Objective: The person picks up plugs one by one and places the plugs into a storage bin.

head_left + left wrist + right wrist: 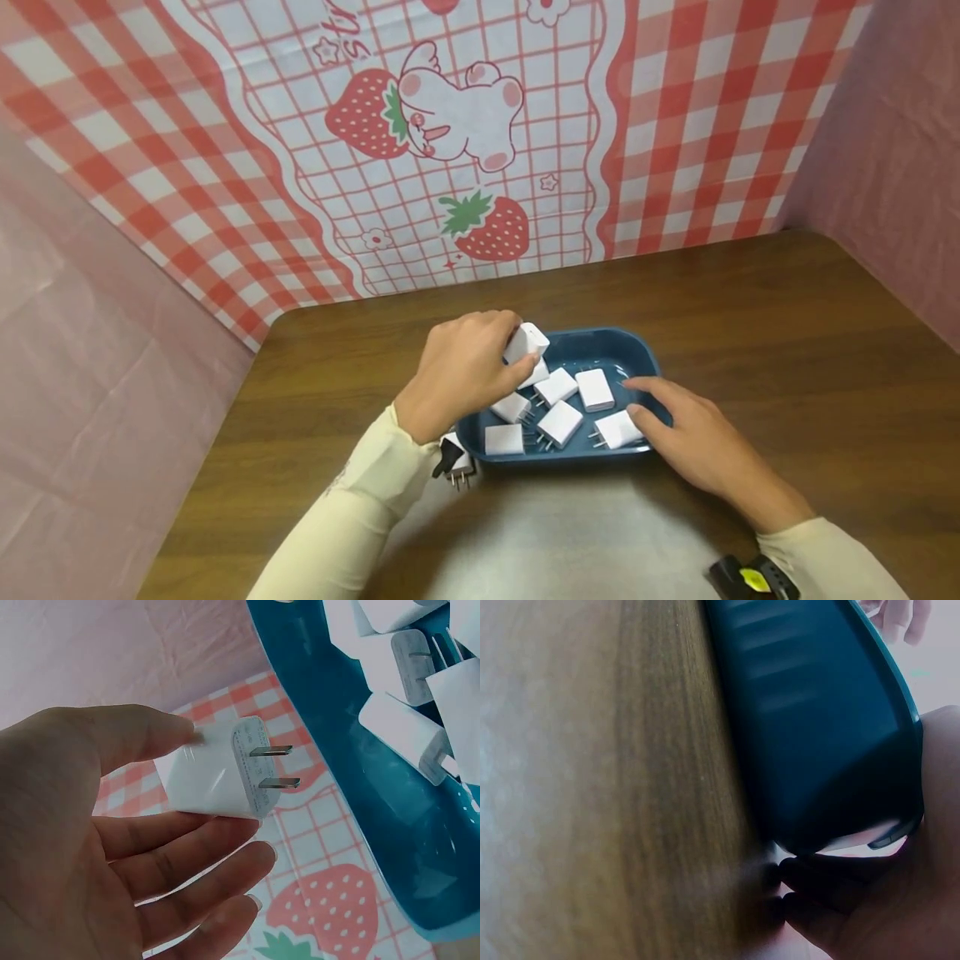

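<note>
In the head view my left hand (pixel 468 367) is over the left end of a blue tray (pixel 637 346), pinching a white charger plug (pixel 527 340). The left wrist view shows this charger (pixel 210 769) between thumb and index finger, two metal prongs pointing away from the palm; the other fingers are spread below. Several more white chargers (pixel 595 389) lie loose inside the tray. At the tray's right end my right hand (pixel 697 433) holds the rim, thumb and index finger reaching inside beside a charger (pixel 618 429). The right wrist view has its other fingers (pixel 817 885) outside the end wall.
One white plug with prongs (pixel 459 461) lies on the wooden table (pixel 750 317) just outside the tray's left front corner, partly behind the left wrist strap. A strawberry-print cloth (pixel 480 125) hangs behind the table. Pink cloth walls (pixel 885 150) flank it.
</note>
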`<action>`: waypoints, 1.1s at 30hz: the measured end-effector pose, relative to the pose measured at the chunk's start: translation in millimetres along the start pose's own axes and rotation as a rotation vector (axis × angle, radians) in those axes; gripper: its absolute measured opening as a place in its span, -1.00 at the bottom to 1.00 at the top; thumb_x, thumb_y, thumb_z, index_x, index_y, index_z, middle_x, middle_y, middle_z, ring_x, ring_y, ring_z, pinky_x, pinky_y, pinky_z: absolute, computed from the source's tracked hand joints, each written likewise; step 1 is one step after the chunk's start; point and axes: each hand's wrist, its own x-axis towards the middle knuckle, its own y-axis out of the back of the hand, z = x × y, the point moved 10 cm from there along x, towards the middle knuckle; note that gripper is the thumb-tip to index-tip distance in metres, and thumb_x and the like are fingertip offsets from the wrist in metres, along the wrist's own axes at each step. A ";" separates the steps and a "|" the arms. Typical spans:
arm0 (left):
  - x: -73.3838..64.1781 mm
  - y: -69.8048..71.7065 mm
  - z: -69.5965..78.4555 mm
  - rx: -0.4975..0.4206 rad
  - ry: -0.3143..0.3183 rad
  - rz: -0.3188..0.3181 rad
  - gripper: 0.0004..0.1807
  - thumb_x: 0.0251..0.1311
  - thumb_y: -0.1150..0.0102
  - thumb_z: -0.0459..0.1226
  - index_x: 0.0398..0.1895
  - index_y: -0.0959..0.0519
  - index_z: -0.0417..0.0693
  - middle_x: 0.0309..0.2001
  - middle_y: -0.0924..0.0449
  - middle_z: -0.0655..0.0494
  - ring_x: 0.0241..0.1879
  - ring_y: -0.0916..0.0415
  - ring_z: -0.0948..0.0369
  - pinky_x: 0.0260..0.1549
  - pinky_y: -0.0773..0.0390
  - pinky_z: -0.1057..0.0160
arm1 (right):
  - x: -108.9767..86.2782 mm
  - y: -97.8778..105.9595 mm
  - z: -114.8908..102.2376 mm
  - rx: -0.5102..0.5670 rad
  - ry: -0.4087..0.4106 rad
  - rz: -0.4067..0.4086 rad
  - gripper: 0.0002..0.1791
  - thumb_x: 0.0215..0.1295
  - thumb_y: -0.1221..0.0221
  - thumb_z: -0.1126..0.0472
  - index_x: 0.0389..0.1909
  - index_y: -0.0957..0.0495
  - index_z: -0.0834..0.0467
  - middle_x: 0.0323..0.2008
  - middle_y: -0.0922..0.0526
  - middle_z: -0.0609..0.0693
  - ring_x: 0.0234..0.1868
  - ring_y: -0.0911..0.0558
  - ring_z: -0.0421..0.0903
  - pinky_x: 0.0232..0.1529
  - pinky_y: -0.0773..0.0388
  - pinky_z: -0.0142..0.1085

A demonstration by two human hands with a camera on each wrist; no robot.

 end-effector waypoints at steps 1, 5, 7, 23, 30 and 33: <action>1.2 -0.4 1.3 -0.002 -0.005 -0.001 -0.62 0.23 -0.21 0.14 -0.20 -0.60 0.06 -0.51 -0.46 0.32 -0.54 -0.38 0.32 -0.64 -0.38 0.28 | 0.2 0.0 -0.1 -0.001 -0.001 0.000 -0.43 0.52 0.01 -0.16 0.38 -0.39 0.07 0.35 -0.41 0.23 0.34 -0.36 0.30 0.20 -0.24 0.37; 7.6 -4.1 7.1 -0.006 -0.022 -0.023 -0.65 0.23 -0.21 0.12 -0.21 -0.60 0.08 -0.51 -0.49 0.32 -0.54 -0.40 0.32 -0.66 -0.38 0.26 | 0.9 -0.7 1.2 -0.002 -0.014 -0.008 -0.43 0.51 0.00 -0.16 0.38 -0.39 0.07 0.35 -0.40 0.24 0.34 -0.35 0.31 0.20 -0.23 0.37; 11.3 -7.5 10.5 -0.006 -0.028 -0.053 -0.64 0.23 -0.21 0.12 -0.15 -0.61 0.07 -0.46 -0.55 0.29 -0.51 -0.43 0.31 -0.64 -0.40 0.27 | 1.3 -0.9 2.1 -0.005 -0.021 -0.009 -0.43 0.51 0.00 -0.16 0.38 -0.39 0.07 0.35 -0.40 0.25 0.34 -0.35 0.31 0.20 -0.23 0.37; 42.0 -36.0 46.5 0.081 -0.123 -0.194 -0.60 0.25 -0.20 0.11 -0.06 -0.63 0.07 -0.32 -0.64 0.24 -0.41 -0.51 0.27 -0.57 -0.47 0.26 | 2.1 -0.1 1.5 -0.006 -0.020 -0.005 -0.44 0.50 -0.01 -0.14 0.36 -0.40 0.09 0.33 -0.43 0.24 0.33 -0.37 0.31 0.19 -0.25 0.36; 51.8 -50.6 64.6 0.117 -0.187 -0.254 -0.59 0.22 -0.26 0.06 0.02 -0.63 0.07 -0.18 -0.67 0.21 -0.25 -0.59 0.25 -0.49 -0.54 0.22 | 3.3 -0.7 3.1 -0.007 -0.024 -0.007 -0.42 0.50 0.00 -0.16 0.37 -0.39 0.09 0.35 -0.41 0.23 0.34 -0.37 0.30 0.20 -0.25 0.36; 54.8 -55.2 71.9 0.107 -0.214 -0.279 -0.57 0.22 -0.27 0.04 0.08 -0.63 0.06 -0.13 -0.67 0.20 -0.23 -0.58 0.26 -0.49 -0.54 0.28 | 3.3 -0.5 3.4 -0.005 -0.024 -0.006 -0.41 0.50 0.01 -0.17 0.37 -0.39 0.10 0.35 -0.42 0.22 0.34 -0.37 0.30 0.20 -0.25 0.35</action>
